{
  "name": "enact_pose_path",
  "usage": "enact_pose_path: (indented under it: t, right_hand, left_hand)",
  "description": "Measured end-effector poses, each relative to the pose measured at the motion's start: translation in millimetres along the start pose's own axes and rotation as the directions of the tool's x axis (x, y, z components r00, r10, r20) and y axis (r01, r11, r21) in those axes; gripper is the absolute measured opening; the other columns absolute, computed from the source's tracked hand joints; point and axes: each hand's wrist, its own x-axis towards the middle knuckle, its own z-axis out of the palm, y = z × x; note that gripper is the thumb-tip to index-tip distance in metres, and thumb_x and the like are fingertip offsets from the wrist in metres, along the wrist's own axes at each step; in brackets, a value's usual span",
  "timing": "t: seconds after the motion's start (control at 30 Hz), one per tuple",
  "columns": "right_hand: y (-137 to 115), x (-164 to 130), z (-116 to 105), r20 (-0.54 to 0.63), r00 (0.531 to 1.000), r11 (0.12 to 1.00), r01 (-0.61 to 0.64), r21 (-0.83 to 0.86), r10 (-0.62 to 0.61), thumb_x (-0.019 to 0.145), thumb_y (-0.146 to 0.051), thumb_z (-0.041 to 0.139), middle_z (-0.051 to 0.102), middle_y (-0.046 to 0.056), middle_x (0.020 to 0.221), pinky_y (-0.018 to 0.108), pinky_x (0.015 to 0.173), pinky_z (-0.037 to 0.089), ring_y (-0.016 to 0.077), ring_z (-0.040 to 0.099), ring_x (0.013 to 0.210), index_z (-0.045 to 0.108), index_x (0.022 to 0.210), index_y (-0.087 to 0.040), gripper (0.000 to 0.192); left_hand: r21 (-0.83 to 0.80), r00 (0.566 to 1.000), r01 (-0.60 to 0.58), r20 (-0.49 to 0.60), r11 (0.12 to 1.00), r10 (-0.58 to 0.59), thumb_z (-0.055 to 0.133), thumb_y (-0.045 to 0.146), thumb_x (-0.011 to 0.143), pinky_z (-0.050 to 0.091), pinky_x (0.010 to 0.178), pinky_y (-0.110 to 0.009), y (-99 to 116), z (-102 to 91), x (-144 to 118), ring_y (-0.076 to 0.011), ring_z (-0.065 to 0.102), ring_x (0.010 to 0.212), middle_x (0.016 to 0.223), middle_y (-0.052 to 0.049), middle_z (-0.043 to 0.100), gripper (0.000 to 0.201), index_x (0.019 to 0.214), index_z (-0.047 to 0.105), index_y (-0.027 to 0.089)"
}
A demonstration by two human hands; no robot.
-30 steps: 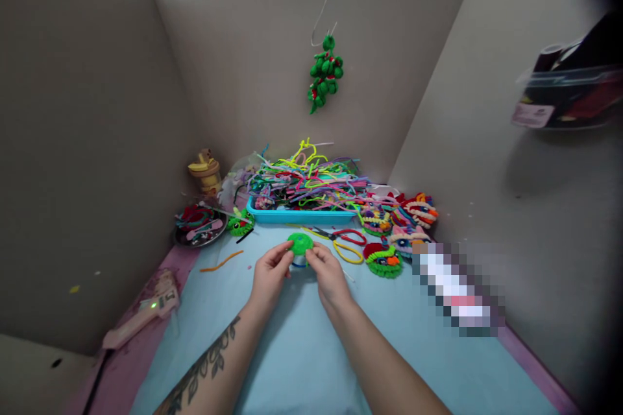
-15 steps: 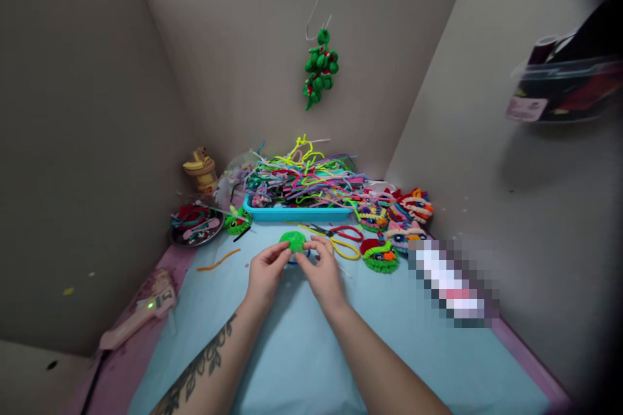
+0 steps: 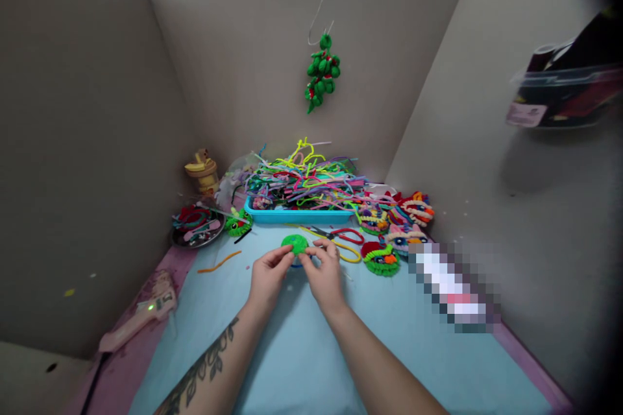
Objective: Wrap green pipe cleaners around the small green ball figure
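Between my two hands is a round green fuzzy disc (image 3: 294, 244) that looks made of pipe cleaner. My left hand (image 3: 268, 272) pinches its lower left edge between thumb and fingers. At the lower right edge, my right hand (image 3: 323, 272) grips it the same way. A bit of dark blue shows just below the disc, partly hidden by my fingers. Beyond my right hand lie scissors (image 3: 349, 253) with one red and one yellow handle loop. An orange pipe cleaner (image 3: 220, 262) rests on the blue cloth to the left, and a short black piece (image 3: 243, 237) is near it.
A blue tray (image 3: 302, 216) heaped with coloured pipe cleaners stands at the back. Several fuzzy animal figures (image 3: 381, 259) sit at right. Left are a round metal dish (image 3: 198, 241) and a pink glue gun (image 3: 139, 321). A green ornament (image 3: 322, 74) hangs behind.
Both hands keep their hold on the green disc, with only a tiny shift of the fingers. The whole view has moved slightly; nothing else has visibly moved.
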Motion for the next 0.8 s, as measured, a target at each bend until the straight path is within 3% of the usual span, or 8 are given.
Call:
enact_pose_path:
  t: [0.2, 0.33, 0.43, 0.53, 0.63, 0.7, 0.8]
  right_hand:
    - [1, -1, 0, -0.030, 0.996, 0.992, 0.081, -0.095, -0.084, 0.073, -0.026, 0.061, 0.049, 0.006, 0.094, 0.038, 0.084, 0.039, 0.0212, 0.046, 0.094, 0.066, 0.070, -0.020, 0.008]
    - [2, -1, 1, -0.050, 0.996, 0.995, 0.071, -0.074, -0.075, 0.073, -0.024, 0.060, 0.048, 0.005, 0.093, 0.036, 0.085, 0.039, 0.0205, 0.047, 0.094, 0.064, 0.067, -0.020, 0.008]
    - [1, 0, 2, -0.052, 0.998, 0.998, 0.042, -0.039, -0.044, 0.071, -0.024, 0.061, 0.048, 0.005, 0.091, 0.036, 0.085, 0.039, 0.0201, 0.048, 0.093, 0.063, 0.066, -0.020, 0.008]
    - [3, 1, 2, -0.035, 0.999, 0.999, -0.012, 0.033, 0.014, 0.070, -0.026, 0.062, 0.049, 0.005, 0.092, 0.036, 0.087, 0.039, 0.0203, 0.049, 0.095, 0.064, 0.067, -0.020, 0.007]
    - [8, 1, 3, 0.063, 0.990, 0.974, -0.138, 0.177, 0.128, 0.068, -0.032, 0.064, 0.051, 0.007, 0.102, 0.035, 0.082, 0.042, 0.0213, 0.052, 0.096, 0.067, 0.075, -0.020, 0.014]
    - [13, 2, 6, 0.141, 0.968, 0.927, -0.240, 0.287, 0.207, 0.068, -0.035, 0.064, 0.052, 0.009, 0.109, 0.034, 0.078, 0.044, 0.0228, 0.053, 0.099, 0.067, 0.079, -0.020, 0.019]
    - [18, 4, 8, 0.213, 0.949, 0.842, -0.307, 0.444, 0.233, 0.070, -0.036, 0.063, 0.054, 0.009, 0.113, 0.037, 0.087, 0.041, 0.0247, 0.051, 0.107, 0.068, 0.075, -0.019, 0.018]
  left_hand:
    - [0.062, 1.000, -0.010, -0.006, 0.998, 0.010, 0.072, 0.033, 0.061, 0.034, 0.043, -0.020, 1, 0.4, -2, -0.0069, 0.044, 0.043, 0.055, 0.000, 0.063, 0.034, 0.088, 0.071, 0.013]
    - [0.052, 0.998, -0.055, 0.008, 0.997, 0.054, 0.073, 0.031, 0.061, 0.046, 0.064, -0.025, 1, 0.8, -3, -0.0151, 0.061, 0.066, 0.079, -0.007, 0.071, 0.030, 0.085, 0.072, 0.014]
    - [0.066, 0.998, -0.067, 0.021, 0.996, 0.066, 0.072, 0.031, 0.061, 0.047, 0.072, -0.028, 1, 0.7, -3, -0.0182, 0.063, 0.074, 0.084, -0.009, 0.072, 0.030, 0.085, 0.072, 0.014]
    - [0.087, 0.996, -0.089, 0.016, 0.992, 0.088, 0.070, 0.031, 0.063, 0.048, 0.068, -0.027, 1, -0.1, -2, -0.0172, 0.062, 0.070, 0.081, -0.008, 0.071, 0.029, 0.086, 0.071, 0.014]
    - [0.113, 0.990, -0.138, 0.009, 0.984, 0.138, 0.069, 0.031, 0.065, 0.046, 0.061, -0.025, 0, -1.3, -2, -0.0146, 0.059, 0.062, 0.075, -0.006, 0.070, 0.025, 0.084, 0.071, 0.015]
    - [0.142, 0.981, -0.196, 0.027, 0.970, 0.194, 0.068, 0.030, 0.065, 0.045, 0.058, -0.024, -1, -1.8, -2, -0.0135, 0.057, 0.060, 0.072, -0.004, 0.069, 0.021, 0.081, 0.071, 0.016]
    - [0.177, 0.962, -0.270, 0.087, 0.946, 0.258, 0.065, 0.030, 0.068, 0.042, 0.055, -0.023, -3, -1.4, -5, -0.0127, 0.054, 0.057, 0.071, -0.003, 0.067, 0.019, 0.081, 0.070, 0.017]
